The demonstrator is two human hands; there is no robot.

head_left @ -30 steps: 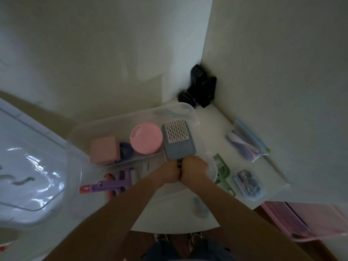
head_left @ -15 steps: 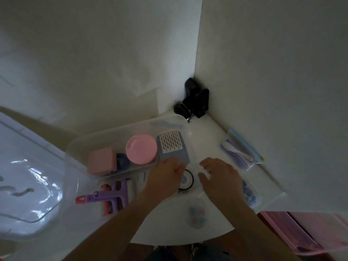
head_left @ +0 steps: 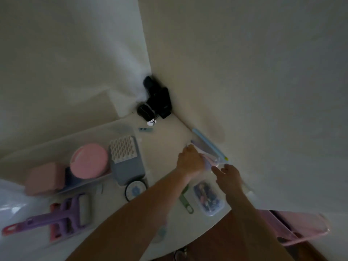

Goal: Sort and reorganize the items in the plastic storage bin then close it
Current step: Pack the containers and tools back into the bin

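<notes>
The clear plastic storage bin (head_left: 62, 146) lies at the left. It holds a pink box (head_left: 44, 178), a round pink container (head_left: 89, 161), a grey grater-like tool (head_left: 126, 161), a round black-rimmed dial (head_left: 135, 191) and purple and red rollers (head_left: 56, 219). To the right, against the wall, lies a zip bag of pastel spoons (head_left: 209, 146) with a blue slider. My left hand (head_left: 190, 161) grips the bag's near end with curled fingers. My right hand (head_left: 227, 176) hovers just beside the bag, fingers stretched toward it.
A green tool (head_left: 185, 200) and a small clear case of beads (head_left: 208, 199) lie on the white table under my arms. Black devices (head_left: 156, 100) fill the wall corner. A clear lid (head_left: 11, 204) sits far left; a pink bin (head_left: 293, 227) stands low right.
Both hands let go of the grey grater, which now rests in the bin, and moved right to the bag of spoons. The view swung right.
</notes>
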